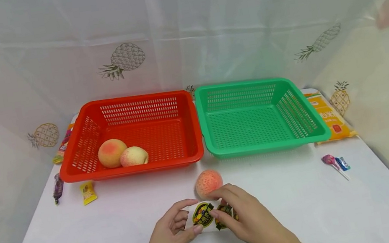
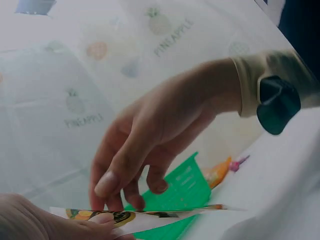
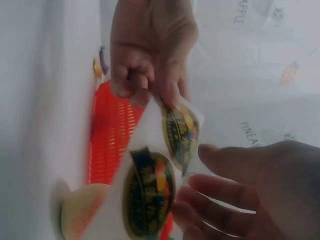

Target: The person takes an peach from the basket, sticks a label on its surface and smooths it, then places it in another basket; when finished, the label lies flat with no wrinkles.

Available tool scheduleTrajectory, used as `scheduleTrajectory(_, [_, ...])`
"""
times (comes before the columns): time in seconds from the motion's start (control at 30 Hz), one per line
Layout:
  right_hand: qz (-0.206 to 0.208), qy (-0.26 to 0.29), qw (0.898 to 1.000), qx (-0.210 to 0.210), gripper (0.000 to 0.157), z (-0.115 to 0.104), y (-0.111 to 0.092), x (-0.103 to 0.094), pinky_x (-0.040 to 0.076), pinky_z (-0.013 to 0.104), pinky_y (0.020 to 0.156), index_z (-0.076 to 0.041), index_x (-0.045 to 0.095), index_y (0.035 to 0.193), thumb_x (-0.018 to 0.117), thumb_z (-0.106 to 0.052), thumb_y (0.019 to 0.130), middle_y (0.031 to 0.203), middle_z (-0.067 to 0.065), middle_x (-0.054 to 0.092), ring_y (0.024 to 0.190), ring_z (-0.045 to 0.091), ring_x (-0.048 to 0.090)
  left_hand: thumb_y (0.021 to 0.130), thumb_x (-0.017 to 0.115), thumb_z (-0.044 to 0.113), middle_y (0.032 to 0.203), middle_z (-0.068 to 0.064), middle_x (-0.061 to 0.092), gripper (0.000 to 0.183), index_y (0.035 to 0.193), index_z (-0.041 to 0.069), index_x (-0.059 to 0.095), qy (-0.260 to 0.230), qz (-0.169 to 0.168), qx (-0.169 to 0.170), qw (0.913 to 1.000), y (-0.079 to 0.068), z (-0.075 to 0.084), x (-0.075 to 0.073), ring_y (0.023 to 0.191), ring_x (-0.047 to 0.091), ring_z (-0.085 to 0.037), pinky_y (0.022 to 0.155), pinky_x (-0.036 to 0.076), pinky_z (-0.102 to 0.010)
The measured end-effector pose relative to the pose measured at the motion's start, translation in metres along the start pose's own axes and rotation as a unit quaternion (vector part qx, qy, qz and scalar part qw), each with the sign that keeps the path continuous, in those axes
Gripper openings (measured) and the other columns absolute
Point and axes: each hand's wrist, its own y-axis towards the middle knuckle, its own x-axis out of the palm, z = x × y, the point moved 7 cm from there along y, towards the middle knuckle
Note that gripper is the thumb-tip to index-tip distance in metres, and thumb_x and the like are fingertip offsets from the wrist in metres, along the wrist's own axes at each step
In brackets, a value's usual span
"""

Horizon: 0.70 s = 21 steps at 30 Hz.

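A white strip of oval fruit stickers (image 1: 202,215), black and yellow with fruit pictures, is held above the table in front of me. My left hand (image 1: 170,231) pinches its left end between thumb and fingers, as the right wrist view also shows. Over the strip's right part hovers my right hand (image 1: 245,215), its fingers loosely bent, with the thumb (image 3: 225,162) apart from the strip. Whether its other fingertips touch the strip I cannot tell. Just beyond the hands a peach (image 1: 209,183) rests on the table, partly hidden by the strip in the right wrist view.
A red basket (image 1: 133,169) with two peaches (image 1: 112,152) stands at back left, beside a green basket (image 1: 267,147). Small candies (image 1: 88,192) lie at left; a lollipop (image 1: 329,160) and blue-wrapped candy (image 1: 342,163) at right. An orange packet (image 1: 332,121) is partly behind the green basket.
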Motion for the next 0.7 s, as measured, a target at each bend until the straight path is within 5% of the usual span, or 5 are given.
scheduleTrajectory(0.43, [0.045,-0.007,0.999,-0.025,0.027,0.0,0.0,-0.001,0.038,0.009,0.061,-0.02,0.059,0.104,0.067,-0.022,0.078,0.099,-0.014,0.051,0.078,0.001,0.046,0.082,0.062,0.03,0.107,0.001,0.063,0.046,0.124,0.03,0.043,-0.007,-0.021,0.028,0.9994,0.005,0.014,0.013,0.093,0.059,-0.02,0.074,0.046,-0.029])
scheduleTrajectory(0.7, [0.045,-0.053,0.997,-0.041,0.03,0.001,-0.003,0.002,0.034,0.004,0.072,-0.018,0.06,0.104,0.07,-0.022,0.076,0.102,-0.014,0.051,0.087,-0.001,0.046,0.084,0.051,0.048,0.094,-0.002,0.064,0.043,0.108,0.013,0.054,-0.015,0.027,-0.059,0.9978,0.009,0.007,0.011,0.092,0.054,-0.019,0.077,0.041,-0.034])
